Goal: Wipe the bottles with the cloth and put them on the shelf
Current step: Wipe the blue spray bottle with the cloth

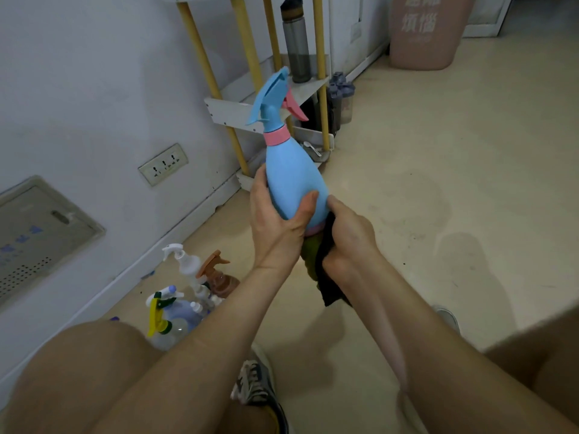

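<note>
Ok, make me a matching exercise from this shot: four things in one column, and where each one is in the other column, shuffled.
Things:
1. blue spray bottle
2. dark cloth
3. tall grey bottle
4. pink bin

Places:
A. standing on the shelf
B. bunched in the right hand
C. on the floor at the back right
D. gripped by the left hand

Pairs: 1-D, 2-B, 3-A, 4-C.
</note>
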The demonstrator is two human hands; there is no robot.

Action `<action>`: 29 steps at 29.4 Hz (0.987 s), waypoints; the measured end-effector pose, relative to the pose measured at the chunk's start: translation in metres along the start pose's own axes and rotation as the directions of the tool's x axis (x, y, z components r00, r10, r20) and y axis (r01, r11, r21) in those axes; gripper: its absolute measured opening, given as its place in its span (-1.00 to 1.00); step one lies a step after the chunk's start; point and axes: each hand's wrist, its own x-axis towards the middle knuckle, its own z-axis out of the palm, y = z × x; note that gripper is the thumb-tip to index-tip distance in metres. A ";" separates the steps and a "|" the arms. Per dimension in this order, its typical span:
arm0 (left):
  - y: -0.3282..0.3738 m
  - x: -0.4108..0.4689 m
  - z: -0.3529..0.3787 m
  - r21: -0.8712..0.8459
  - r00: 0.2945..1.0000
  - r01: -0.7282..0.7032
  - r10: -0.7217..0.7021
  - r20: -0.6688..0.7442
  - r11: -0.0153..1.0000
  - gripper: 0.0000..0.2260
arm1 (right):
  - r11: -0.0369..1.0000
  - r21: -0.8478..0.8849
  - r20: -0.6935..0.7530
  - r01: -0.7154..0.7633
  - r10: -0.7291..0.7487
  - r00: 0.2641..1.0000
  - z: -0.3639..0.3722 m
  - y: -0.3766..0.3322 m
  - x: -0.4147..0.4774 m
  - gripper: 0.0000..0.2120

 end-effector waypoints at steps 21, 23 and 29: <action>0.036 0.015 -0.028 -0.505 0.758 0.651 -0.512 0.403 0.567 -0.80 | 0.906 -0.261 0.289 0.333 -0.255 0.923 -0.001 -0.014 0.010 -0.80; 0.044 0.013 -0.027 -0.432 0.819 0.569 -0.430 0.381 0.700 -0.89 | 0.963 -0.212 0.259 0.166 -0.108 0.960 -0.009 -0.014 0.009 -0.75; 0.031 0.029 -0.037 -0.085 0.965 0.162 -0.140 0.223 0.983 -0.69 | 0.853 -0.376 0.237 0.361 -0.288 0.928 0.000 -0.020 0.006 -0.77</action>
